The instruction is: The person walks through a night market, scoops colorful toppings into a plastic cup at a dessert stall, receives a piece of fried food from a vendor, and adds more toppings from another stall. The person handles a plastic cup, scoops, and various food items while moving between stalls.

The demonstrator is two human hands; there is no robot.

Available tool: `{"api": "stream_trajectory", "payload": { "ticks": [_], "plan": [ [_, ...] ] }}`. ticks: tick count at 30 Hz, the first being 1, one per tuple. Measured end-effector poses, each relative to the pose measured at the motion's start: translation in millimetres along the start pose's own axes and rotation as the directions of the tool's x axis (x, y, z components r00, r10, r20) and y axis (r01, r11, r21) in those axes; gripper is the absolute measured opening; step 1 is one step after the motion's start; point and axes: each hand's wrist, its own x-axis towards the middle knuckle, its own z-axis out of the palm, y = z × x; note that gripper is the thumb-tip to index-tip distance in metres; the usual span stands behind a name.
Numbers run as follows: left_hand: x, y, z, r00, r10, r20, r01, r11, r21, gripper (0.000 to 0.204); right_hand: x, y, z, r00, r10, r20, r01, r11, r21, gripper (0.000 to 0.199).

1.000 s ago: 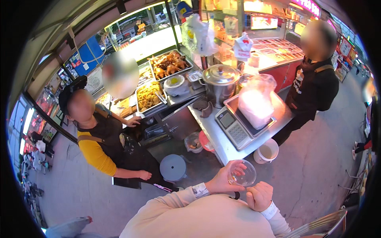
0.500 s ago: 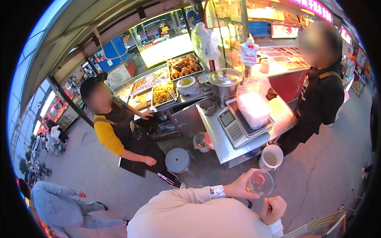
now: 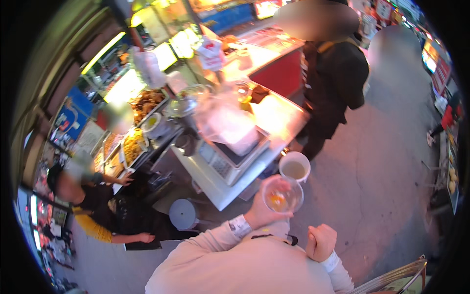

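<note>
My left hand (image 3: 259, 209) is wrapped round a clear plastic cup (image 3: 293, 196), held out in front of my body with its round mouth facing up. An orange patch shows at the cup's bottom; whether it is food or a reflection I cannot tell. To the right and lower, my right hand (image 3: 321, 242) is curled into a loose fist close to my chest, apart from the cup. Anything inside those fingers is hidden. Just beyond the cup, a white bucket (image 3: 302, 159) stands on the ground by the metal table.
A metal table (image 3: 223, 193) ahead carries a scale (image 3: 218, 161) with a white plastic bag (image 3: 230, 127). One person in dark clothes (image 3: 333, 73) stands right of it, another with yellow sleeves (image 3: 93, 225) to its left. A grey stool (image 3: 183, 213) and food trays (image 3: 134, 147) are also there.
My view has swung right and tilted, blurring the stall and shifting it left. My left hand with the cup has moved forward and left. The right hand stays curled near my chest.
</note>
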Motion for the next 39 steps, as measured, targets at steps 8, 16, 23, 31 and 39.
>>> {"api": "stream_trajectory", "payload": {
  "ticks": [8, 16, 23, 31, 39],
  "plan": [
    [171.6, -52.3, 21.6, 0.979, 0.180, -0.092, -0.156, 0.962, 0.222, 0.100, 70.7, 107.0, -33.7, 0.996, 0.062, 0.067, -0.053, 0.991, -0.124, 0.036],
    [271.7, -104.0, 103.9, 0.987, 0.016, 0.157, -0.029, 0.996, 0.082, 0.098, 110.5, 210.6, -72.2, 0.994, 0.104, -0.037, -0.109, 0.978, -0.176, 0.033],
    [347.1, -160.2, 199.4, 0.880, -0.107, 0.462, 0.079, 0.994, 0.079, 0.093, 102.9, 330.1, -145.1, 0.984, 0.102, -0.145, -0.139, 0.952, -0.272, 0.043],
    [462.7, -226.7, 366.7, 0.906, -0.176, 0.385, 0.100, 0.973, 0.210, 0.084, 104.6, 505.1, -289.2, 0.987, 0.023, -0.161, -0.059, 0.973, -0.222, 0.048],
    [602.2, -246.7, 517.2, 0.931, -0.123, 0.344, 0.013, 0.952, 0.305, 0.083, 130.6, 654.3, -400.2, 0.993, -0.033, -0.110, 0.023, 0.996, -0.089, 0.040]
  ]
}}
